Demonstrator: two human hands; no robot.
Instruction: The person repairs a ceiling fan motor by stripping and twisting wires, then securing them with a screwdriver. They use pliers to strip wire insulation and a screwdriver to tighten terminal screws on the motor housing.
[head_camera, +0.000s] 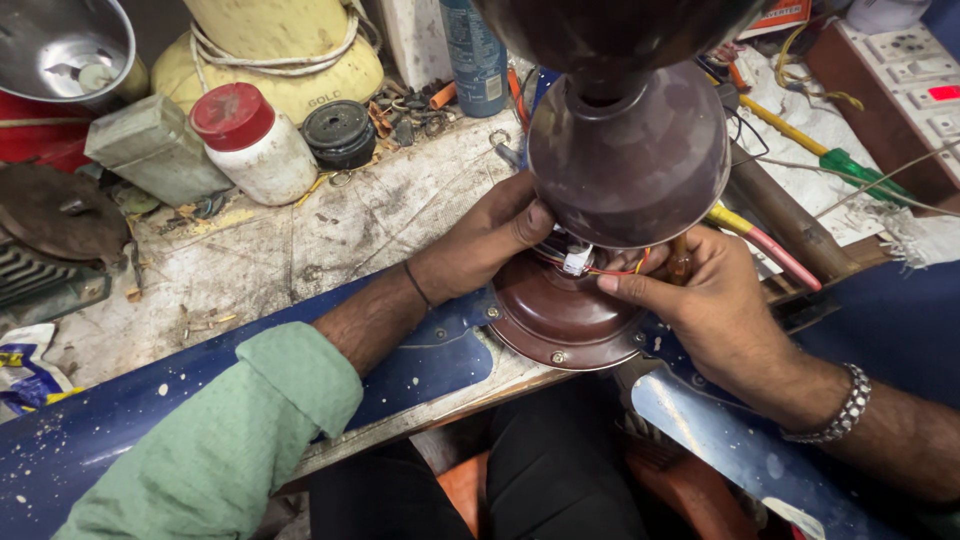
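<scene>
A ceiling fan lies on the workbench with its brown round motor housing (560, 320) facing me and dark blue blades (420, 365) spreading left and right. A brown bell-shaped canopy cup (630, 160) on the down rod hangs over the housing. My left hand (490, 235) presses its fingers against the cup's lower rim. My right hand (700, 295) reaches under the cup from the right, fingertips at the red, yellow and white wires (585, 262) between cup and housing.
A white jar with a red lid (255, 145), a grey box (155, 150), a black round cap (340, 132), a blue can (475, 55) and a steel bowl (65, 45) crowd the back left. Screwdrivers (790, 125), a wooden handle (775, 215) and a switchboard (915, 70) lie right.
</scene>
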